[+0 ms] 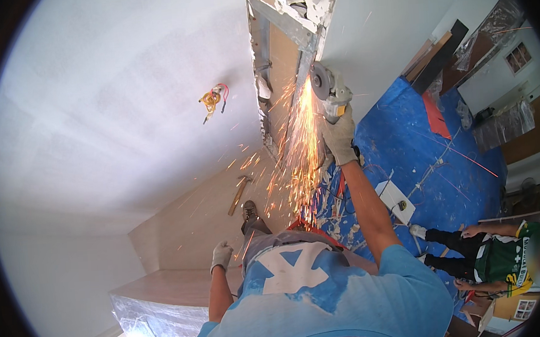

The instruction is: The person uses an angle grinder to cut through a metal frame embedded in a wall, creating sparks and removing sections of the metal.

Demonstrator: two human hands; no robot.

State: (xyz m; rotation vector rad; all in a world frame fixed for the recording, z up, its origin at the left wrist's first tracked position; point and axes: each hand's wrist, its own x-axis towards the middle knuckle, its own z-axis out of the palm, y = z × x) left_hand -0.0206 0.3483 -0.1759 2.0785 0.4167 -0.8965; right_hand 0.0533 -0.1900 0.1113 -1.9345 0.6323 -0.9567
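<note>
My right hand [340, 138], in a pale work glove, grips an angle grinder [334, 93] raised in front of me. The grinder's disc [320, 81] meets the metal stud [305, 64] at the right side of a ragged wall opening. A thick stream of orange sparks [306, 148] pours down from the contact toward my body. My left hand [221, 256], also gloved, hangs low at my left side, away from the tool. Its fingers are curled closed, and I see nothing in them.
A hammer [239, 195] lies on the tan floor near my shoe. Coiled wires [215, 99] stick out of the left wall. Blue sheeting [398, 142] with debris and a white board [396, 202] covers the right floor. Another person [498, 256] stands at lower right.
</note>
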